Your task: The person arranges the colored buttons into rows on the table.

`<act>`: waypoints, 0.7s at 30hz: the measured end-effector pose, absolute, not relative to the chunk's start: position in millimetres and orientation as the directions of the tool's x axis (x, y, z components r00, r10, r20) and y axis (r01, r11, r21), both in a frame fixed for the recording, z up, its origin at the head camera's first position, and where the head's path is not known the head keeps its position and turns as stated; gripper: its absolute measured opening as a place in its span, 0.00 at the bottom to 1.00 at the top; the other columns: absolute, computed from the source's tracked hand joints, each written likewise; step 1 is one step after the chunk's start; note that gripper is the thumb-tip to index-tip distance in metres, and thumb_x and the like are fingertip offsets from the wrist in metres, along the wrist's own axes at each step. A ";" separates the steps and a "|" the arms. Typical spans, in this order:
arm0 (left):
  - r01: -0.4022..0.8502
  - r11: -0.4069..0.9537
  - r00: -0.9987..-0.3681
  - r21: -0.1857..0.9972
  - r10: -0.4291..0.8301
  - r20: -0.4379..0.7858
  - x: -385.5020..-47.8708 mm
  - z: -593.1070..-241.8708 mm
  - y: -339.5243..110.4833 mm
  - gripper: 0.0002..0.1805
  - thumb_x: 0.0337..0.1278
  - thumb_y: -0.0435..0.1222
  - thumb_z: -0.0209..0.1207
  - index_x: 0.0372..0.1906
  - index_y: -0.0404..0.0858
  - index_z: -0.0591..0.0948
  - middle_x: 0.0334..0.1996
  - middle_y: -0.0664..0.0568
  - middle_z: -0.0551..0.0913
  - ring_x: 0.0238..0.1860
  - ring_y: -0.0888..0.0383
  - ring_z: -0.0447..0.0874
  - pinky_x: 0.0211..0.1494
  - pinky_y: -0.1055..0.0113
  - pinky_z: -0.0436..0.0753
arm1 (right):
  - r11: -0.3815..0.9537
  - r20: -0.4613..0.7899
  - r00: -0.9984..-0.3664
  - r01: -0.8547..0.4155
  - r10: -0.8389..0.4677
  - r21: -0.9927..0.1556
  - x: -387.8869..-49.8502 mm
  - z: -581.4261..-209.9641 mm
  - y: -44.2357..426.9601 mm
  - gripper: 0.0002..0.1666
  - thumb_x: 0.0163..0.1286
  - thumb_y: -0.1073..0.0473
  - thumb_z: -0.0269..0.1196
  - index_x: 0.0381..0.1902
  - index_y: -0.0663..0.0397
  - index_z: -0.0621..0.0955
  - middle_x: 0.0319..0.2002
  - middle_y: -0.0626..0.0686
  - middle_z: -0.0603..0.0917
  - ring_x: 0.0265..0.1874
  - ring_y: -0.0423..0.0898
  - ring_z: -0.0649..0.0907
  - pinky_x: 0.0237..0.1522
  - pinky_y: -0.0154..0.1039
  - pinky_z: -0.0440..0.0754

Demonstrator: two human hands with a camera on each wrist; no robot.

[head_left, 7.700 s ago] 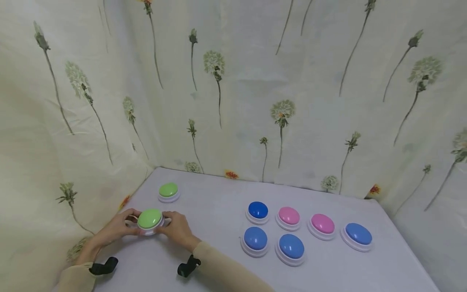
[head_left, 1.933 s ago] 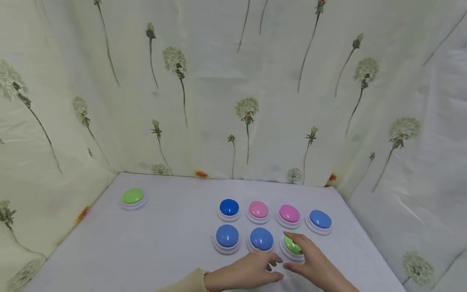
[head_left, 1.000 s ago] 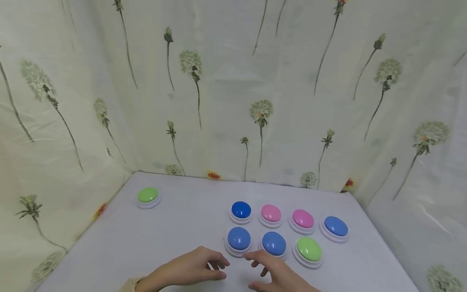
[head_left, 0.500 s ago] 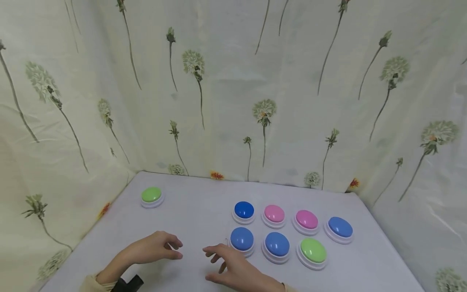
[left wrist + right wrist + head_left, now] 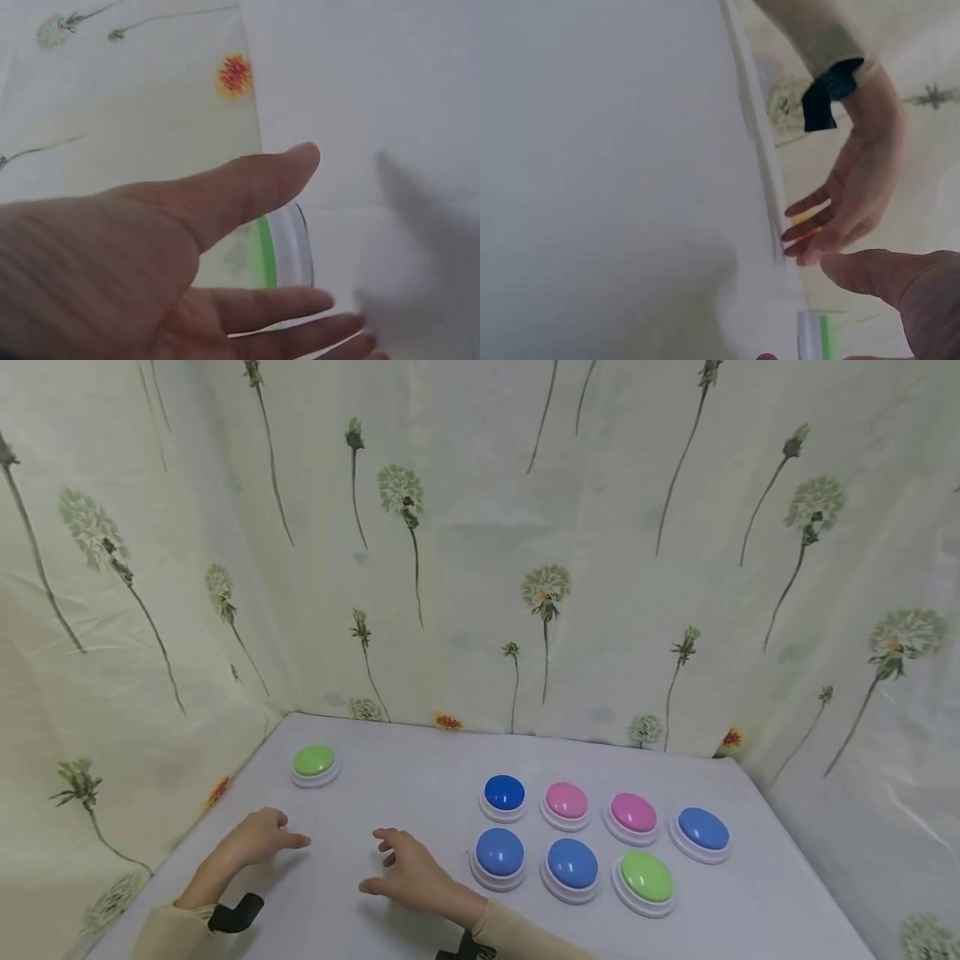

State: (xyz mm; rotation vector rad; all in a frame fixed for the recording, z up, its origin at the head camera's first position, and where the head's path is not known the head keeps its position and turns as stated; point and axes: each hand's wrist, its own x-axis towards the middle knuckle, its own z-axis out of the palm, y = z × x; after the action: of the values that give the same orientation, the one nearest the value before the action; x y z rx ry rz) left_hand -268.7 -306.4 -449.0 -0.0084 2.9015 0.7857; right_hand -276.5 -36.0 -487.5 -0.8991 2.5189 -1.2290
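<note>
A green push button (image 5: 314,762) with a white base sits at the table's far left corner. My left hand (image 5: 255,843), fingers relaxed and holding nothing, hovers nearer to me, just left of it. In the left wrist view, the button's edge (image 5: 289,247) shows between the thumb and fingers, apart from them. To the right, my right hand (image 5: 416,877) hangs over the table with loosely bent fingers and nothing in them. Part of the same green button (image 5: 825,337) appears at the bottom of the right wrist view.
On the table's right half stand a dark blue button (image 5: 504,792), two pink buttons (image 5: 566,802), several lighter blue buttons (image 5: 500,853) and another green button (image 5: 647,877). Flowered cloth (image 5: 480,568) hangs round the white table (image 5: 390,768) at the back and sides.
One green button, held earlier in both hands at the left, now stands in the right group's front row. Both hands have let go of it and moved left, spreading apart.
</note>
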 end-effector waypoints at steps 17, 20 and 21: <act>-0.214 0.753 -0.974 0.622 -0.216 -0.073 -335.3 -488.1 -323.0 0.58 0.47 0.51 0.69 0.67 0.14 0.51 0.63 0.16 0.56 0.64 0.21 0.54 0.64 0.32 0.61 | 0.469 0.112 -0.885 -0.343 -0.453 -0.814 -334.3 -500.8 -108.1 0.45 0.53 0.50 0.73 0.65 0.62 0.68 0.48 0.60 0.80 0.44 0.47 0.80 0.43 0.37 0.79; -0.193 0.728 -0.971 0.658 -0.237 -0.023 -345.0 -494.0 -321.1 0.56 0.45 0.51 0.70 0.66 0.16 0.55 0.62 0.18 0.60 0.62 0.23 0.57 0.63 0.33 0.62 | 0.480 0.114 -0.889 -0.344 -0.444 -0.807 -341.8 -502.3 -113.7 0.45 0.53 0.51 0.73 0.64 0.64 0.69 0.45 0.59 0.81 0.42 0.47 0.80 0.43 0.38 0.80; -0.180 0.728 -0.971 0.662 -0.238 -0.002 -348.3 -496.3 -320.8 0.55 0.44 0.51 0.71 0.65 0.17 0.57 0.61 0.19 0.62 0.62 0.24 0.58 0.61 0.33 0.63 | 0.485 0.113 -0.892 -0.340 -0.438 -0.805 -344.4 -503.1 -115.2 0.45 0.53 0.51 0.73 0.64 0.64 0.69 0.44 0.58 0.81 0.41 0.47 0.80 0.42 0.37 0.80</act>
State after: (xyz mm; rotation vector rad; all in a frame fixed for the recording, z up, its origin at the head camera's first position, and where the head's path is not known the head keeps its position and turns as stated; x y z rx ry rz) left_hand -348.3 -320.8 -496.3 -0.3629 2.9974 1.1334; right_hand -344.4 -115.2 -503.1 -0.6876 2.6130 -1.3794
